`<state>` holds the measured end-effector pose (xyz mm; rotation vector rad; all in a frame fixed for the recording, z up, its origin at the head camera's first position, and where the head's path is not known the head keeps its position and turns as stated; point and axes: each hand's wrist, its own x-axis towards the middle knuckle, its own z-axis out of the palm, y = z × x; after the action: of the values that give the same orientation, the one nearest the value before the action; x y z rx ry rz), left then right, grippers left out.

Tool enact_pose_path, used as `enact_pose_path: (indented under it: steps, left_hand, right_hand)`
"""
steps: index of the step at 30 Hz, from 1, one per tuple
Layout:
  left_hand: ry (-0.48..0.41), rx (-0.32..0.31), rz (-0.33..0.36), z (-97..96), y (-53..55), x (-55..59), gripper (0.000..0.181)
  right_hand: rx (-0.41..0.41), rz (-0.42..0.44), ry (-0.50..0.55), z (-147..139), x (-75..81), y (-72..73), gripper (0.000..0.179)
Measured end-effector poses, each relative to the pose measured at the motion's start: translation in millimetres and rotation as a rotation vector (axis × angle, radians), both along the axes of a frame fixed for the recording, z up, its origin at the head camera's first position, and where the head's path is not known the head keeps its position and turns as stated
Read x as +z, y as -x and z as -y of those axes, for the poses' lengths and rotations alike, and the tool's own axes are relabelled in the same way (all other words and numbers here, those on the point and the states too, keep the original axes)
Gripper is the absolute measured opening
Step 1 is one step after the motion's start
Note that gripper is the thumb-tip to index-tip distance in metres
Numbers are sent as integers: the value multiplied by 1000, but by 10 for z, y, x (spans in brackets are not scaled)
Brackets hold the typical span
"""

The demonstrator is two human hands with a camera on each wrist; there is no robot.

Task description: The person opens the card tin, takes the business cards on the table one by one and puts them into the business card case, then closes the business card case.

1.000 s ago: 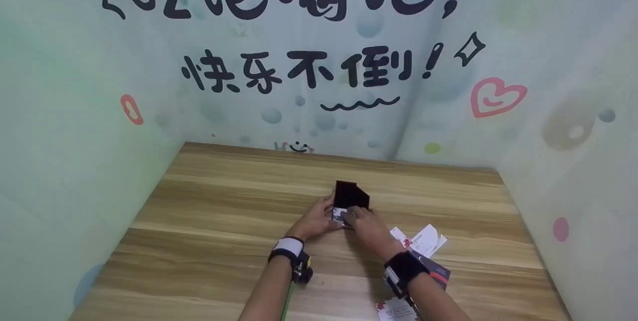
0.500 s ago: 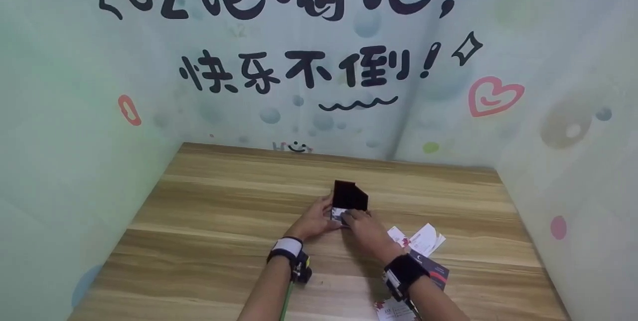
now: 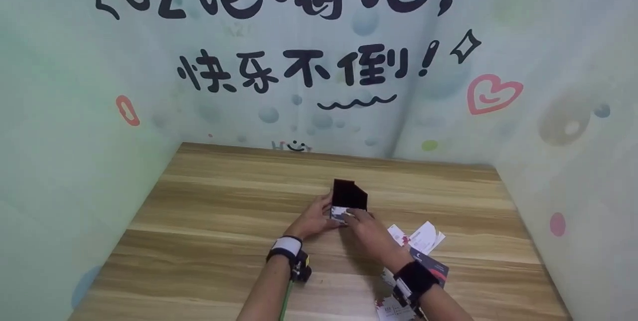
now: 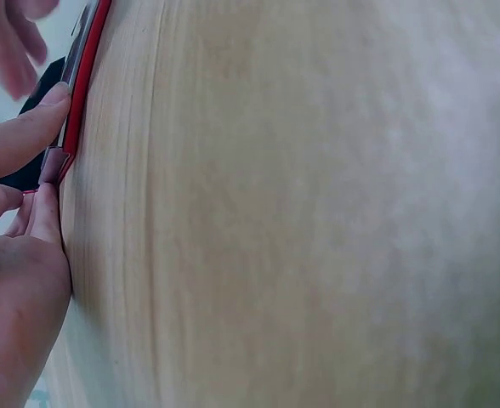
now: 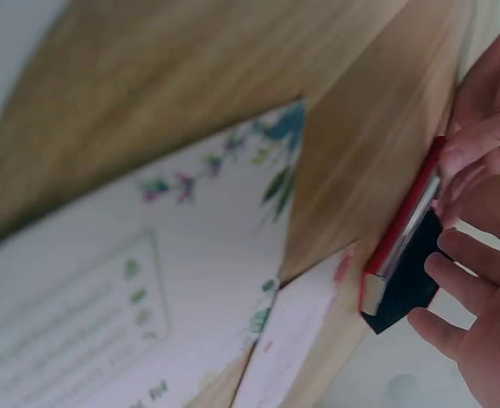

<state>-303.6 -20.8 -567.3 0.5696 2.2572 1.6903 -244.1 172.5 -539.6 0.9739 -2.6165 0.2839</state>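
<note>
An open card case (image 3: 349, 194) with a black lining and raised flap stands near the middle of the table. A white printed card (image 3: 339, 211) lies in it. My left hand (image 3: 314, 219) grips the case's left side, thumb over its near edge; in the left wrist view its red cover (image 4: 81, 98) shows above the table. My right hand (image 3: 375, 236) is over the case's right part. Its fingers (image 5: 475, 289) are spread and mostly straight beside the black flap (image 5: 407, 289) in the right wrist view. Whether a fingertip touches the card is hard to tell.
White cards (image 3: 424, 238) with red flower print lie by my right wrist. A dark card (image 3: 431, 264) with a red stripe is partly under them, and another white card (image 3: 393, 309) lies nearer. A printed wall sheet (image 3: 279, 121) closes off the table's back.
My right hand's fingers have lifted and shifted slightly right, so more of the card in the case shows. My left hand keeps its hold on the case.
</note>
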Motion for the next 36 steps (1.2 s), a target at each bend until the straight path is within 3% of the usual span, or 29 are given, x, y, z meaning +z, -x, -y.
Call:
enact_pose_path:
  steps: [5, 11, 16, 20, 24, 30, 36]
  left_hand:
    - [48, 18, -22, 3, 9, 15, 89]
    - [109, 53, -10, 12, 1, 15, 88]
    - [92, 48, 21, 25, -15, 2, 86]
    - [60, 52, 31, 13, -12, -5, 85]
    - [41, 46, 33, 0, 5, -8, 87]
    - [42, 56, 36, 2, 6, -10, 89]
    - [40, 60, 39, 1, 5, -6, 89]
  right_hand:
    - [-10, -67, 74, -19, 143, -157, 41]
    - [-34, -112, 63, -29, 313, -363, 51]
    - [-25, -72, 74, -67, 440, -538, 60]
    - [-23, -34, 158, -143, 511, -650, 62]
    - [-14, -35, 219, -247, 538, -752, 66]
    - [-32, -44, 170, -421, 501, -905, 72]
    - [-92, 94, 92, -579, 443, -1011, 75]
